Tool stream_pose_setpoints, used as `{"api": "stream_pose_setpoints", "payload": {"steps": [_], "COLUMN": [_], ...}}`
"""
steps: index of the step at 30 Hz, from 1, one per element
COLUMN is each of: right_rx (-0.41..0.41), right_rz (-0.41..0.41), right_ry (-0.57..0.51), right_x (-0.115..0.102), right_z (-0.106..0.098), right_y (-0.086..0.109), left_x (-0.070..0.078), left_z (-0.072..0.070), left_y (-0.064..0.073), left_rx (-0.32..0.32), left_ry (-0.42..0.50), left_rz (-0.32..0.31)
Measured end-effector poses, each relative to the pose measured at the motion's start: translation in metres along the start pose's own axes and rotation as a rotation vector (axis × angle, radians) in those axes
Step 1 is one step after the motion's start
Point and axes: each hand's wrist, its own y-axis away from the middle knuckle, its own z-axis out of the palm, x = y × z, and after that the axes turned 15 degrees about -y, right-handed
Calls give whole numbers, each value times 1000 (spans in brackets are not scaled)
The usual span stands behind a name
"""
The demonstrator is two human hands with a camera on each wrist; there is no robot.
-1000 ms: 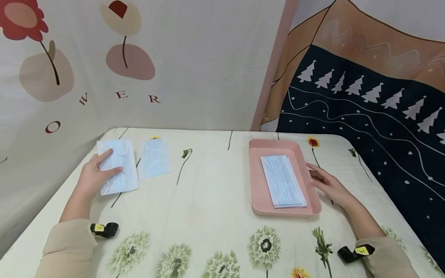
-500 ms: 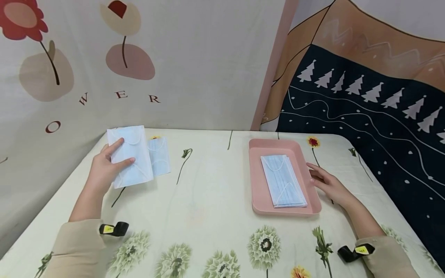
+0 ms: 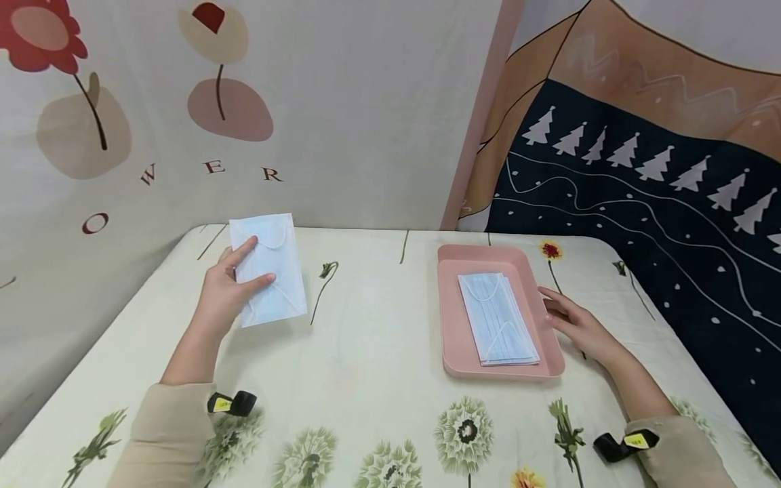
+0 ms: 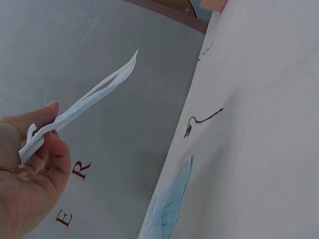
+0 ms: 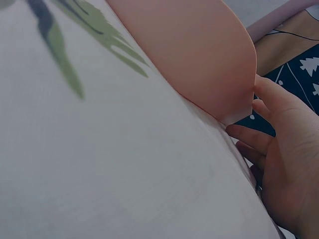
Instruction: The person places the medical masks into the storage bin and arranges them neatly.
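My left hand (image 3: 227,288) pinches a light-blue face mask (image 3: 277,271) between thumb and fingers, raised above the table. In the left wrist view, that held mask (image 4: 92,102) appears nearly edge-on, and a second face mask (image 4: 169,209) lies on the tablecloth below. The held mask hides that second one in the head view. On the right, a pink tray (image 3: 451,325) contains a small stack of blue face masks (image 3: 497,318). Loosely bent, the fingers of my right hand (image 3: 582,329) rest against the tray's right side, as the right wrist view also shows.
A white flower-printed tablecloth (image 3: 378,339) covers the table. Behind it hangs a pale printed curtain (image 3: 366,122), with a dark tree-patterned cloth (image 3: 641,190) at the right. Each wrist wears a small black camera, such as the left camera (image 3: 234,403).
My left hand has lifted its mask off the table and carried it rightward, over the second mask. The right hand and tray have stayed in place.
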Motion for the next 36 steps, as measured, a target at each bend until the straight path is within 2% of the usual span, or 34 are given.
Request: {"api": "stream_pose_setpoints", "payload": {"steps": [10,21,29,36], "right_rx": [0,4,7,10], "right_rz": [7,3,10,10], "right_ry": [-1,8,14,22], "right_x": [0,-1,-2,-3], "right_z": [0,0,1,1], "right_y": [0,1,1,1], "left_x": [25,62,93,113], "left_z": [27,61,92,117], "left_y": [-1,0,3,5], "left_rx": [-26,-90,-119,-147], "left_ry": [112,242,289,353], "left_rz": [34,49,107,164]}}
